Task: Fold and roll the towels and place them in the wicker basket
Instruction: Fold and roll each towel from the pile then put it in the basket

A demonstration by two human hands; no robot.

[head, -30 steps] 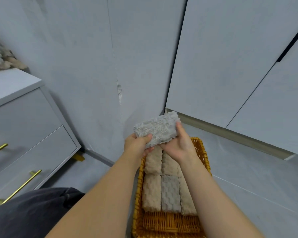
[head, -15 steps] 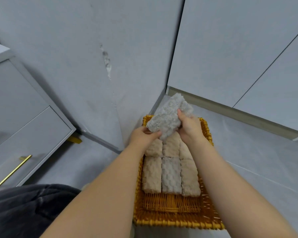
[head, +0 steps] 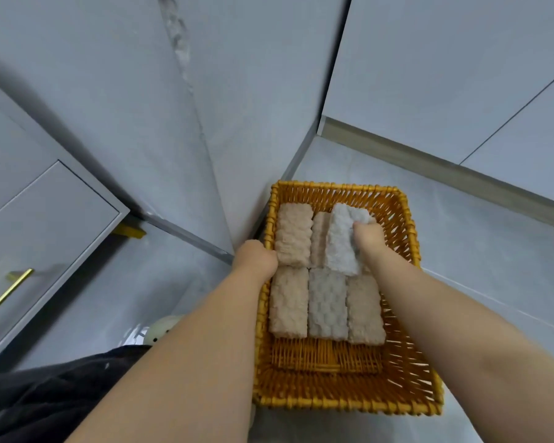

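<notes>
Where the pale grey roll (head: 341, 244) comes down at the far right of the wicker basket (head: 346, 406), the right hand (head: 369, 235) grips it from the right, fingers curled into the cloth. The roll sits tilted, its near end riding on the front row. Slivers of beige beside the hand suggest another roll beneath, though I cannot be sure. To its left lie the far-middle beige roll (head: 320, 238) and the far-left beige roll (head: 293, 238). The front row holds the near-left beige roll (head: 288, 302), the near grey roll (head: 327, 303) and the near-right beige roll (head: 363, 310), side by side and touching. Bare weave shows at the basket's near end.

The left hand (head: 256, 258) lies at the basket's left rim with fingers curled. I cannot tell from my screen whether it clasps the rim or only rests there.

I judge the step in hand to be seating the grey roll. Done well, it goes down parallel to its neighbours with the loose edge tucked under, the basket steadied, and the grip released only once the roll lies level.

The basket stands on the grey floor (head: 461, 251) in a corner of the wall (head: 125, 123). A drawer unit (head: 45, 225) with a brass handle (head: 8, 294) is well to the left.
</notes>
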